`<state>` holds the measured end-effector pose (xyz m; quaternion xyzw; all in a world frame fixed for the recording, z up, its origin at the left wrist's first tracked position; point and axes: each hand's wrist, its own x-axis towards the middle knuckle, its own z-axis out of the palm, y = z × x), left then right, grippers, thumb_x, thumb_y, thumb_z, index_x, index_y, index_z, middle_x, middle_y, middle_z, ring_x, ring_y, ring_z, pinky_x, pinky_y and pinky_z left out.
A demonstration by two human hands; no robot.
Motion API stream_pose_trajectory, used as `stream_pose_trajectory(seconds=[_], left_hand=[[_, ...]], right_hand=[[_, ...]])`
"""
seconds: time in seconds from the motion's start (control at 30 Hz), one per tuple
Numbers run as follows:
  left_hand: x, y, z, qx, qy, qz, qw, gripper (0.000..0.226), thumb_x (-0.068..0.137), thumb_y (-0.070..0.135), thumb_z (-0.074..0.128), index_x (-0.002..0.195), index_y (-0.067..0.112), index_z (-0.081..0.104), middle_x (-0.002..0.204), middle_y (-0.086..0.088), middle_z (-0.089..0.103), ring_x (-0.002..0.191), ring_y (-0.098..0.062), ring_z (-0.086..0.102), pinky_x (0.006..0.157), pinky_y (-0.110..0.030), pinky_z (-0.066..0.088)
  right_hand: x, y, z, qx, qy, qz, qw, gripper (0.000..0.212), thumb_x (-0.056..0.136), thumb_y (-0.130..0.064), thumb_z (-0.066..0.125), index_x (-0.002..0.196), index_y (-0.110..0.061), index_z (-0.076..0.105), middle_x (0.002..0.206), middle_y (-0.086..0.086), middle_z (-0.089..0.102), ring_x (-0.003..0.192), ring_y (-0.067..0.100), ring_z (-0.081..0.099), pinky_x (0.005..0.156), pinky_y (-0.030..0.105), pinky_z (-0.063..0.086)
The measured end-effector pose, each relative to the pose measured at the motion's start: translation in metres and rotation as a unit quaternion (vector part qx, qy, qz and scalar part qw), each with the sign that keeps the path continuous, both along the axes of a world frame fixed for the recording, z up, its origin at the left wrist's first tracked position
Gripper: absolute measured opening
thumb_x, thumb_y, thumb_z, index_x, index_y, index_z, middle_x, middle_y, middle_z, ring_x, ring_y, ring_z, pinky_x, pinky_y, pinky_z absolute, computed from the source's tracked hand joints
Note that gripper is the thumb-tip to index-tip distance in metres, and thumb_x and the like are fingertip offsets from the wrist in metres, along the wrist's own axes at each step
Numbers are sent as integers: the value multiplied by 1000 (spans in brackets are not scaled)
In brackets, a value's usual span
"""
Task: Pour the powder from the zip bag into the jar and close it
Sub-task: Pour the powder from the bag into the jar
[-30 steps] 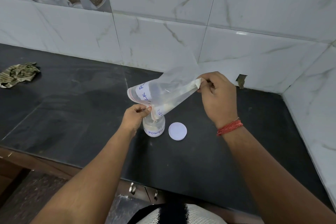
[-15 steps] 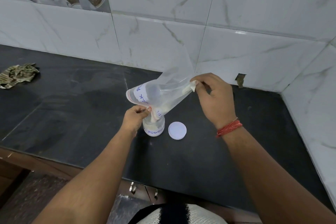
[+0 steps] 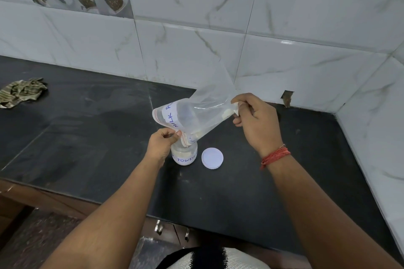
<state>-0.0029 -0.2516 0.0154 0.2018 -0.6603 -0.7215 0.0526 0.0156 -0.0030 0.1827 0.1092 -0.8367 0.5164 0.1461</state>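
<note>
I see the jar (image 3: 184, 155) standing upright on the dark counter (image 3: 87, 137), open at the top, with pale powder (image 3: 182, 152) visible through its wall and a white label reading "POWDE" on its front. The lid (image 3: 212, 158) lies flat on the counter just right of the jar, apart from it.

The bag (image 3: 196, 118) is held tilted above the jar, mouth end down. Its lower mouth corner, edged with the red zip strip, sits at the jar opening. A little powder clings inside the bag near the mouth and at the raised corner. A white label on the bag reads "MILK P".

My left hand (image 3: 160, 145) is pinched closed on the bag's mouth edge, directly beside the jar. My right hand (image 3: 258, 124) is pinched closed on the bag's raised bottom corner, higher and to the right. A red thread (image 3: 275, 156) circles the right wrist.

A crumpled cloth (image 3: 21, 91) lies far left on the counter.
</note>
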Motion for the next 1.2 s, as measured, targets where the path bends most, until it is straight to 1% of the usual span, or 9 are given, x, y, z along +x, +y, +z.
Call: stream_pose_trajectory(seconds=[0.2, 0.3, 0.5, 0.63, 0.77, 0.9, 1.0, 1.1, 1.2], left_hand=[[1, -1, -1, -6, 4, 8, 1000, 11, 89, 7, 77, 99, 9, 73, 98, -2, 77, 92, -15, 71, 89, -30, 55], [2, -2, -2, -6, 7, 18, 1000, 14, 89, 8, 78, 102, 8, 73, 107, -8, 76, 99, -19, 71, 93, -32, 55], [4, -2, -5, -6, 5, 29, 1000, 19, 89, 8, 78, 107, 3, 73, 114, -13, 75, 105, -22, 70, 94, -31, 55], [6, 1, -3, 0, 7, 31, 1000, 17, 90, 9, 77, 106, 5, 73, 112, -9, 75, 101, -18, 70, 85, -24, 53], [5, -2, -5, 25, 8, 38, 999, 21, 91, 12, 77, 109, 2, 73, 111, -11, 77, 109, -26, 71, 97, -35, 56], [5, -2, -5, 36, 0, 40, 999, 19, 90, 12, 77, 106, 4, 74, 110, -9, 77, 108, -24, 72, 101, -39, 55], [6, -3, -7, 30, -3, 38, 999, 15, 89, 8, 78, 103, 4, 73, 111, -13, 76, 107, -26, 70, 101, -39, 54], [6, -4, -10, 25, -6, 38, 999, 17, 89, 8, 78, 105, 4, 73, 114, -14, 75, 111, -28, 70, 102, -40, 54], [5, -3, -9, 26, -1, 38, 999, 19, 90, 8, 77, 108, 3, 73, 115, -14, 75, 108, -25, 70, 98, -36, 55]], right_hand=[[4, -1, 9, -33, -75, -11, 997, 20, 96, -12, 51, 89, -10, 69, 79, 6, 65, 61, 20, 67, 58, 29, 60], [-1, 3, 13, -1, -115, -12, 993, 18, 94, -7, 52, 91, -12, 69, 71, 2, 62, 50, 10, 62, 48, 21, 53], [-3, 6, 22, 56, -125, -26, 990, 17, 93, -9, 50, 95, -10, 68, 66, -2, 59, 51, 18, 62, 42, 25, 54], [6, -3, 24, 40, -88, 28, 995, 12, 97, -13, 57, 97, -14, 69, 72, -5, 58, 55, 16, 64, 51, 30, 59], [8, -9, 21, 71, 37, 40, 996, 14, 94, -12, 57, 97, -18, 69, 69, -6, 56, 66, 24, 63, 67, 42, 58], [1, -6, 19, 110, 85, 6, 990, 12, 95, -10, 54, 98, -17, 64, 65, -8, 51, 65, 17, 56, 66, 37, 50], [-4, -1, 20, 136, 19, 5, 990, 10, 98, -12, 51, 100, -17, 59, 64, -5, 51, 58, 24, 59, 60, 44, 57], [-6, 4, 23, 142, -58, -1, 988, 10, 98, -11, 50, 95, -17, 58, 63, -2, 50, 41, 13, 55, 41, 28, 52], [-4, 4, 25, 94, -91, -2, 991, 12, 97, -10, 51, 94, -13, 63, 70, -1, 53, 44, 13, 59, 43, 22, 53]])
